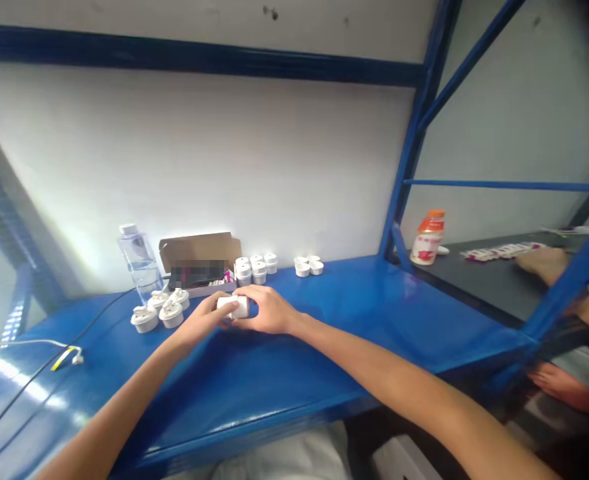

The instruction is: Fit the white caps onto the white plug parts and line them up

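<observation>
My left hand [205, 321] and my right hand [268, 311] meet over the blue table [354, 313], both closed around one small white plastic part [235, 307] held between the fingertips. Just left of my hands stand several white plug-like parts [160, 310] in a cluster. Behind my hands several small white caps [255, 267] are grouped, with a few more white cups [308, 266] to their right.
A clear water bottle [138, 261] and an open cardboard box [200, 261] stand by the wall. Cables [49, 357] lie at the left. Beyond a blue post [407, 160], a drink bottle [427, 239] stands on a dark table where another person's hand [544, 263] rests.
</observation>
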A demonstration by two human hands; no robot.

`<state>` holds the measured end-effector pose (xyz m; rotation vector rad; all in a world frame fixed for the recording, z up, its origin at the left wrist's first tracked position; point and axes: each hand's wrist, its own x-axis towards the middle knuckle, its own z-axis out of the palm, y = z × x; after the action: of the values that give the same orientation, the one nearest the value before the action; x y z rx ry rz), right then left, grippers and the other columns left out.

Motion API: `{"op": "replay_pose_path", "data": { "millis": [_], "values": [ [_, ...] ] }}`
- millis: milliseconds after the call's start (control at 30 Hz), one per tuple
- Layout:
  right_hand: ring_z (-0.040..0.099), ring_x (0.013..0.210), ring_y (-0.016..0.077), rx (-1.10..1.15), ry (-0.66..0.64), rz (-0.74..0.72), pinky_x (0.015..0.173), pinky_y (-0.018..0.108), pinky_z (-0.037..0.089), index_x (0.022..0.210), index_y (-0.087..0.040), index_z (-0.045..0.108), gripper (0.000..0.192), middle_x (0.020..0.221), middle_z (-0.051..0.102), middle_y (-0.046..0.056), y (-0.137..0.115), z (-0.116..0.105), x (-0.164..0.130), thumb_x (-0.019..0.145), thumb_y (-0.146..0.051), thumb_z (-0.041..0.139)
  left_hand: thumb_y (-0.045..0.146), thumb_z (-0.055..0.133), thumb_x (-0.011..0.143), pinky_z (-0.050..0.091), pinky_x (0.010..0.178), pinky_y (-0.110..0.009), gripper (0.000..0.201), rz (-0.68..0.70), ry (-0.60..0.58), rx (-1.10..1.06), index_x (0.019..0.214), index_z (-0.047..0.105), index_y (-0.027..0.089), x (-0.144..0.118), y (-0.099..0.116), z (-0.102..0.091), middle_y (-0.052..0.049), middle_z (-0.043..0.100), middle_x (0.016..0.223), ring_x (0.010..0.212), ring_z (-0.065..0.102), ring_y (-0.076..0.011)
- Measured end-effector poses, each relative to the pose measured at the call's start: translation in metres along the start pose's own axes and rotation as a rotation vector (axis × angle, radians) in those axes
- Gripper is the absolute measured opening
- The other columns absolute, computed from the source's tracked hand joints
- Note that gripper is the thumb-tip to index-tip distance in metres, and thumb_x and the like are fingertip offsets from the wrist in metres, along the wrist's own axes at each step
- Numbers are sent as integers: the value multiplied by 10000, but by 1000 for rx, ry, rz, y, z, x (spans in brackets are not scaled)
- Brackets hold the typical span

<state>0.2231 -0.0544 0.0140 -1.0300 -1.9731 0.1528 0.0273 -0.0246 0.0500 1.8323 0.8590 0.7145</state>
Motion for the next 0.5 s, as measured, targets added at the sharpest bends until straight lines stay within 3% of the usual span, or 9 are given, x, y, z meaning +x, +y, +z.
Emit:
{"op": "replay_pose_path", "data": {
  "millis": [300,500],
  "values": [
    [649,1095,247,24,1,8,940,364,517,1309,-227,577,606,1243,659,93,5,2,2,753,-325,799,510,653,791,525,758,-334,447,44,89,13,1067,606,162,7,-6,4,-75,655,1039,958,623,-244],
    [692,910,186,127,83,92,813,319,562,1306,-205,550,517,1193,675,86,13,8,3,823,-281,717,496,744,735,488,773,-317,539,122,242,40,1137,570,181,12,-13,-1,-49,664,996,890,625,-214]
  ]
}}
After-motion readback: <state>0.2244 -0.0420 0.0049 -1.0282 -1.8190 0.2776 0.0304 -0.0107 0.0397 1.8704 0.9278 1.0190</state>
